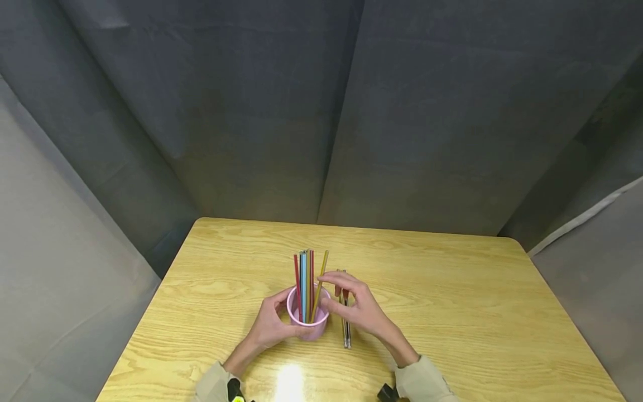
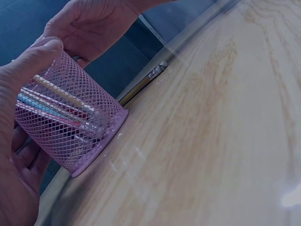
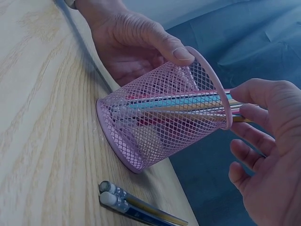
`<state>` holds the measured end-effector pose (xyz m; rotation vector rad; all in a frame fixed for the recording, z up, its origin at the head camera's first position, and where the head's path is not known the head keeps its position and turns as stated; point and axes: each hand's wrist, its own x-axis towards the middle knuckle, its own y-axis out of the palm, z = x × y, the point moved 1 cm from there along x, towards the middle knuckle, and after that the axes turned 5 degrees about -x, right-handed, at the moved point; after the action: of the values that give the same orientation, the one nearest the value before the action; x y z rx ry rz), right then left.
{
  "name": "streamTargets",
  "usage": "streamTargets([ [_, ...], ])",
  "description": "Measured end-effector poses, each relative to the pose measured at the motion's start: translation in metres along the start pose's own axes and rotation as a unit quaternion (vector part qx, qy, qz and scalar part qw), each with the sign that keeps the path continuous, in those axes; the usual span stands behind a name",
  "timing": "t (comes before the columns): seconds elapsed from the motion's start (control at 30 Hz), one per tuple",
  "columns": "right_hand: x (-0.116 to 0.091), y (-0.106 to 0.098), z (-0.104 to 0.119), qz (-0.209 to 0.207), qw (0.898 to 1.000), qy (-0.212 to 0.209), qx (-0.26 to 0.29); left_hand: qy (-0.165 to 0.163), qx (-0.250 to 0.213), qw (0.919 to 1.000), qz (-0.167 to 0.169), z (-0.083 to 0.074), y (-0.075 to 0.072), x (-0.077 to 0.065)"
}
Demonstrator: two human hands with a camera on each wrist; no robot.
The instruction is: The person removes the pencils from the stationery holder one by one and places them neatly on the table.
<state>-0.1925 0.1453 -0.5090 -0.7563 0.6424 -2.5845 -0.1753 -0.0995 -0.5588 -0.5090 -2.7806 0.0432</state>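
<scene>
A pink mesh pencil cup stands on the table, tilted in the wrist views. My left hand grips it round the side, thumb near the front rim. Several pencils stand inside, among them a light blue pencil and a red pencil. A yellow pencil leans to the right in the cup, and my right hand pinches it between thumb and fingers at the rim. The mesh wall shows the pencils' lower ends through it.
Two pencils with white eraser ends lie side by side on the wooden table, just right of the cup and partly under my right hand. Grey curtains hang behind the table and at both sides.
</scene>
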Motion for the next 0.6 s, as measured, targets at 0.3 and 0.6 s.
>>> streamTargets([
  [0.3, 0.0022, -0.0016, 0.0023, -0.030, 0.999, -0.009, -0.004, 0.003, -0.009, 0.9999, 0.010, 0.0033, 0.0011, -0.0005],
  [0.6, 0.0042, -0.0037, 0.0026, -0.073, 0.997, -0.009, 0.014, 0.008, -0.006, 0.9999, 0.010, 0.0042, 0.0008, -0.0008],
])
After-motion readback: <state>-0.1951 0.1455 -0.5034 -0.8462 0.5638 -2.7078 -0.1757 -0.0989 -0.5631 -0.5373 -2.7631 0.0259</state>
